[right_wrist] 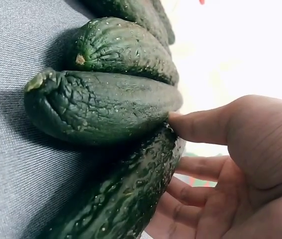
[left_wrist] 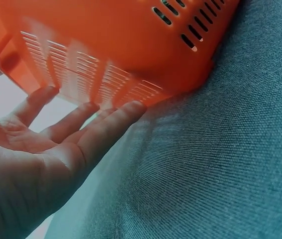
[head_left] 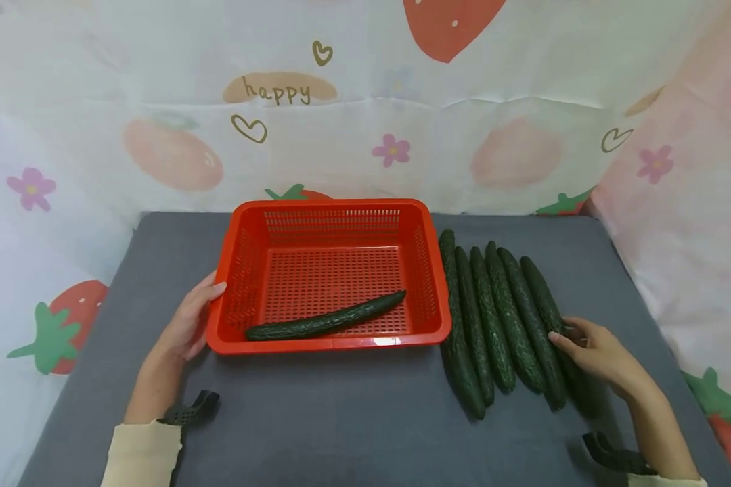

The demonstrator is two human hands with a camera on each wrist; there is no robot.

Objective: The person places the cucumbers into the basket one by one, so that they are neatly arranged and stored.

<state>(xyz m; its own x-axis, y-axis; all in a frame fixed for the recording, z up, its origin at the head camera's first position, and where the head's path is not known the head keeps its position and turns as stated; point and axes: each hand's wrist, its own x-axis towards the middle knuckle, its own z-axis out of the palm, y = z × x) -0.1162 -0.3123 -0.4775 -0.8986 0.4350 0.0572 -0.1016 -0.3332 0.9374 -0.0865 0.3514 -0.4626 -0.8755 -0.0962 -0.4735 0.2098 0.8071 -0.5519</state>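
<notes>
Cropped sleeve [head_left: 143, 454]; left grip [head_left: 189, 319] pinches basket [head_left: 329, 345]; right grip [head_left: 598, 352] pinches outermost cucumber [head_left: 543, 296], partly hidden.

Head view looks down; close wrist views share its basket [head_left: 353, 343] (left), cucumbers [head_left: 512, 321] (right).

we count one red basket [head_left: 335, 343]; one cucumber [head_left: 325, 325] inside it; six more cucumbers [head_left: 512, 314] beside it; one left hand [head_left: 189, 321]; one right hand [head_left: 593, 348].
</notes>
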